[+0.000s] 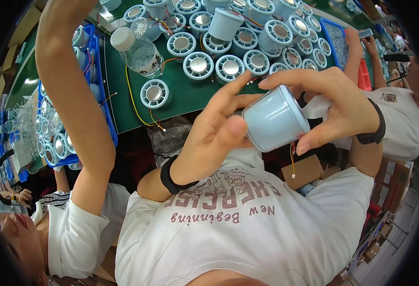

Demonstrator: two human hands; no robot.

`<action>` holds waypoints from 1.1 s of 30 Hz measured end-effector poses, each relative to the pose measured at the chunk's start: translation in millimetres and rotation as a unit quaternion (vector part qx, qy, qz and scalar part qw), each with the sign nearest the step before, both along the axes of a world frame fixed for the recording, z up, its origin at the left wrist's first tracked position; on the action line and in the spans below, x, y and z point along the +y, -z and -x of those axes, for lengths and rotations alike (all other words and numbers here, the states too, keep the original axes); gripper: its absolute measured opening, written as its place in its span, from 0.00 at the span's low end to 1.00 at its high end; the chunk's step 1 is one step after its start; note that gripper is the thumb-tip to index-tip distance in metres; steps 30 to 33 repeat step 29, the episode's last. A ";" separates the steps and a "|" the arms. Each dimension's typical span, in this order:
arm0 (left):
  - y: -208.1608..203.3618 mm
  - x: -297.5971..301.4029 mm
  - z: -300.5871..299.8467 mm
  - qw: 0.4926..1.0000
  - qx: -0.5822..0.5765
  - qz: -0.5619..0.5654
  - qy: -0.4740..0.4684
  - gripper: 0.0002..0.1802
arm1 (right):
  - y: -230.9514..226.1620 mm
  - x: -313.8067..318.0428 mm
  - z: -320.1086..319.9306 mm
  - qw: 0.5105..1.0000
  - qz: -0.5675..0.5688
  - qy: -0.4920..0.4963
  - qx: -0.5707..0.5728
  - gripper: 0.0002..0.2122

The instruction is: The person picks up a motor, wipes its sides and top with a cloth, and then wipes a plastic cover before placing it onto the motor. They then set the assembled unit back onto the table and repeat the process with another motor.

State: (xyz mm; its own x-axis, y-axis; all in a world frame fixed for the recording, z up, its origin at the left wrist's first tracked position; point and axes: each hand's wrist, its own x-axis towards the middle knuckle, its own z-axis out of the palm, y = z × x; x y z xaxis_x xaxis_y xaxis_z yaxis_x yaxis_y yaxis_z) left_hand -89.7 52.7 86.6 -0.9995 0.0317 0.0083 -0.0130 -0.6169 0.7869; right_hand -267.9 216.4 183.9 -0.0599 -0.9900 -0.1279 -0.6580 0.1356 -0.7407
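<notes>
A light blue cylindrical housing (274, 121) is held tilted in front of my chest. Its smooth side has a glossy, see-through look, and thin coloured wires with a white plug (293, 164) hang below it. My right hand (336, 97) grips the rim end, fingers over the top and thumb underneath. At the other end my left hand (212, 126) has its thumb against the housing, with some fingers reaching behind it and the index finger stretched out. Past my hands, many similar housings (198, 66) with spoked rims and silver round centres crowd the green table (181, 100).
A clear bottle with a white cap (122, 39) leans at the left of the housings. One housing (155, 93) stands apart near the table edge. Another person's arm (71, 81) crosses at left over a blue crate (107, 112). At right, a person works beside a blue tray (333, 40).
</notes>
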 end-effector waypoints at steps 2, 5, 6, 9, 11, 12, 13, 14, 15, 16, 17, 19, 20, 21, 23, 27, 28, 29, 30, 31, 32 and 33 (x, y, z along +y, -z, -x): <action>1.0 -0.9 0.5 0.994 0.085 0.060 0.015 0.34 | 0.9 -1.3 -3.4 0.999 -0.033 0.023 -0.009 0.41; -0.1 -3.0 -0.4 0.995 0.069 0.060 0.030 0.34 | 5.3 -5.6 -2.7 1.000 -0.001 -0.011 -0.017 0.40; -1.3 -4.5 -0.8 0.995 0.062 0.061 0.038 0.35 | 7.0 -7.8 -1.7 0.999 0.016 -0.028 -0.020 0.40; -5.1 -11.4 -6.6 0.997 0.014 -0.056 0.044 0.35 | 10.7 -4.1 7.2 0.998 0.046 -0.038 -0.006 0.39; -5.1 -12.0 -9.9 0.993 -0.010 -0.111 0.048 0.36 | 10.7 3.4 6.6 0.997 0.064 -0.041 0.002 0.38; -1.1 -11.6 -10.0 0.996 -0.022 -0.080 0.031 0.36 | 10.2 7.8 4.4 0.999 0.050 -0.011 -0.001 0.37; 3.6 -11.2 -10.5 0.998 -0.034 -0.048 0.014 0.36 | 9.6 13.5 0.5 0.999 0.036 0.018 -0.004 0.37; 7.5 -11.8 -10.7 0.999 -0.045 -0.018 -0.001 0.36 | 8.8 19.2 -4.1 0.999 0.021 0.049 -0.006 0.36; 10.8 -12.6 -10.6 0.999 -0.044 -0.017 0.000 0.36 | 8.8 26.6 -9.5 0.999 0.021 0.050 -0.006 0.36; 14.3 -13.5 -10.5 0.998 -0.043 0.027 -0.022 0.36 | 9.5 35.8 -16.0 0.996 0.012 0.084 0.017 0.35; 17.7 -12.1 -8.3 0.997 -0.040 0.064 -0.021 0.37 | 7.3 51.8 -29.5 0.989 -0.005 0.140 0.041 0.34; 20.4 -7.4 -4.5 0.995 -0.038 0.096 0.002 0.38 | 6.0 76.4 -48.3 0.974 -0.032 0.215 0.061 0.34; 20.8 -10.0 -4.7 0.992 -0.041 0.116 -0.024 0.36 | 8.3 87.2 -56.7 0.959 -0.046 0.276 0.041 0.32; 22.1 -12.3 -5.0 0.989 -0.045 0.134 -0.048 0.34 | 9.8 98.5 -66.0 0.939 -0.060 0.338 0.021 0.31; 26.1 -11.8 -3.3 0.990 -0.027 0.127 -0.056 0.31 | 9.8 125.2 -86.0 0.899 -0.084 0.429 0.000 0.30; 33.8 -13.9 4.2 0.994 -0.021 0.111 0.009 0.30 | 4.0 172.2 -111.5 0.855 -0.159 0.482 0.109 0.28; 37.7 -13.0 6.5 0.990 -0.012 0.136 0.014 0.30 | 2.3 181.0 -119.6 0.842 -0.168 0.497 0.120 0.29; 40.1 -12.3 9.5 0.987 -0.002 0.163 0.013 0.31 | -0.9 187.5 -124.3 0.833 -0.176 0.508 0.133 0.30; 40.1 -12.3 9.5 0.987 -0.002 0.163 0.013 0.31 | -0.9 187.5 -124.3 0.833 -0.176 0.508 0.133 0.30; 40.1 -12.3 9.5 0.987 -0.002 0.163 0.013 0.31 | -0.9 187.5 -124.3 0.833 -0.176 0.508 0.133 0.30; 40.1 -12.3 9.5 0.987 -0.002 0.163 0.013 0.31 | -0.9 187.5 -124.3 0.833 -0.176 0.508 0.133 0.30; 40.1 -12.3 9.5 0.987 -0.002 0.163 0.013 0.31 | -0.9 187.5 -124.3 0.833 -0.176 0.508 0.133 0.30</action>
